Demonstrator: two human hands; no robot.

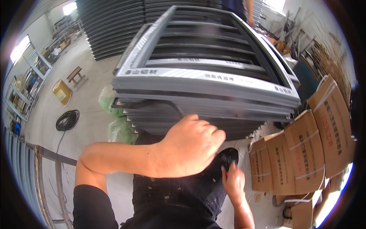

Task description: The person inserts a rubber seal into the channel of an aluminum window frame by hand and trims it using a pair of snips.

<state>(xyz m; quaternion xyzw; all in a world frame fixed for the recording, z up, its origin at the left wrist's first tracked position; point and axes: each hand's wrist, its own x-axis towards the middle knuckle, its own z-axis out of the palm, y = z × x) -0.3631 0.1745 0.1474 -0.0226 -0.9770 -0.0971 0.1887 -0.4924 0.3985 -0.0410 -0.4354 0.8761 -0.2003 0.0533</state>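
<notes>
My left hand (194,145) is closed in a fist, gripping a dark flexible strip (167,102). That strip curves leftward from the fist along the front of a stack of dark metal window frames (206,108). The topmost frame (213,76) carries white printed film on its faces. Lower and to the right, beside my knee, my right hand (233,181) is closed around a small tool (227,173) with an orange-red part. Its dark end points up and the fingers hide most of it, so its kind cannot be made out.
Brown cardboard boxes (305,152) stand in a row at the right. Green plastic film (118,128) lies by the stack's left. Farther left are a coiled black cable (68,120), a yellow drum (61,92) and a small wooden stool (76,76). Another person's arm (249,11) shows behind the stack.
</notes>
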